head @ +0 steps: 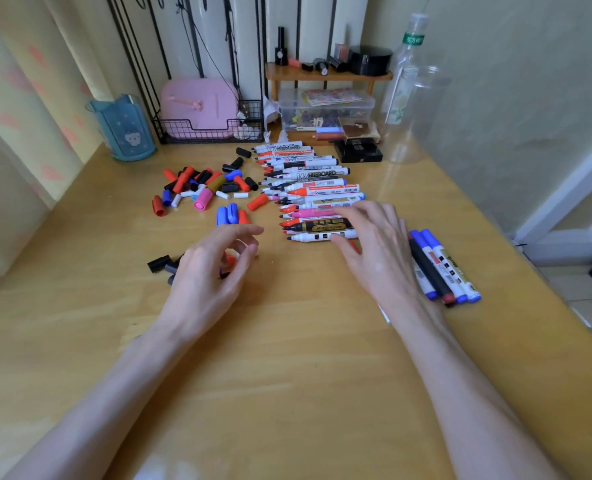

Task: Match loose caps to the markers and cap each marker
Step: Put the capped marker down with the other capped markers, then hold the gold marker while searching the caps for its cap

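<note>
Two bare forearms reach across a wide stretch of glossy, honey-coloured desk that lies nearer than the row of uncapped markers.

The right hand is at the near end of that row. Its fingers are spread and nearly straight, and the tips rest on the closest barrels: a white one, a black-and-gold one and a pink one.

The left hand hangs left of the row's near end, fingers loosely arched and apart over a red cap. I cannot tell whether it grips that cap. Just beyond its knuckles, further left of the row, lie stubby black caps.

Right of the row's near end, partly under the right wrist, four capped markers lie side by side, slanting towards the desk's right edge.

A few ribbed blue caps stand just left of the row. The row itself runs away from the viewer, round plastic barrels packed touching, tips pointing left.

Left of its middle sprawls a heap of loose caps in red, black, blue, white and pink.

Behind the row's far end sit a black box, a clear plastic bin and a wire basket. A teal cup stands far left by the desk's edge.
</note>
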